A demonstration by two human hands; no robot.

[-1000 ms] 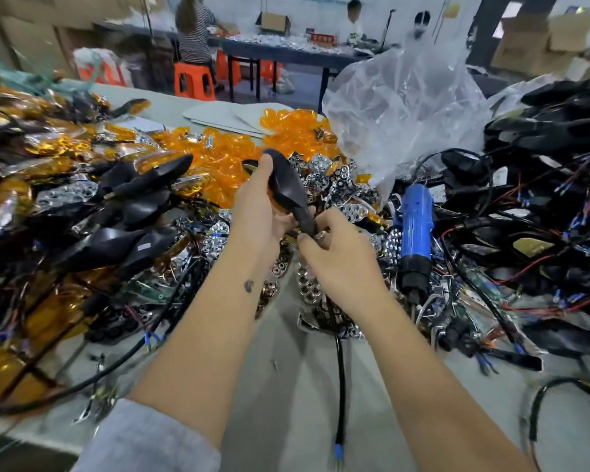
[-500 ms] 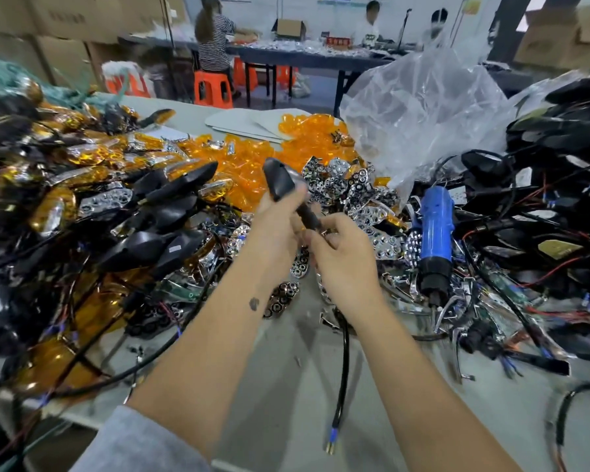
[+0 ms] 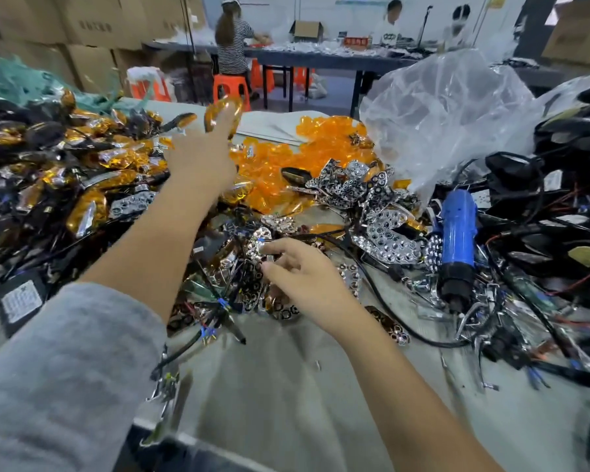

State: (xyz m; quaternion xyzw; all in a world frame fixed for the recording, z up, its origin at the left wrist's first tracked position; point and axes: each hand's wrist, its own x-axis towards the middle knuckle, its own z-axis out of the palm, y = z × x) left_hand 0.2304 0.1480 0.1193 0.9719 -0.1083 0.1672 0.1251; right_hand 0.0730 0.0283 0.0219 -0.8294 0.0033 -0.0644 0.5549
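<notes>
1. Workshop bench: grey table (image 3: 286, 386) heaped with lamp parts. Stacked cardboard boxes (image 3: 92, 25) stand at back left, and three people (image 3: 232, 42) are at a far table (image 3: 321, 57).
2. Counts:
   - one blue power screwdriver (image 3: 457, 240), lying right of centre
   - one clear plastic bag (image 3: 450, 114) behind it
   - one heap of loose amber lenses (image 3: 286, 148) mid-table
   - one pile of amber-and-black lamps (image 3: 48, 165) on the left
   - one tangle of black wired housings (image 3: 559, 199) on the right (pieces in each heap are too many and too blurred to count)
3. Left hand (image 3: 201, 158), grey sleeve (image 3: 65, 369) pushed up: raised over the inner edge of the left pile, fingers stretched forward. One amber lamp unit (image 3: 223, 110) sits at the fingertips, off the table. Motion blur hides the contact, so I cannot tell whether it is pinched or merely touched.
4. Right hand (image 3: 304, 277): low at mid-table, fingers curled in. Index and thumb pinch one chrome reflector (image 3: 264, 247) at the near edge of the chrome heap, just left of the screwdriver's side.
</notes>
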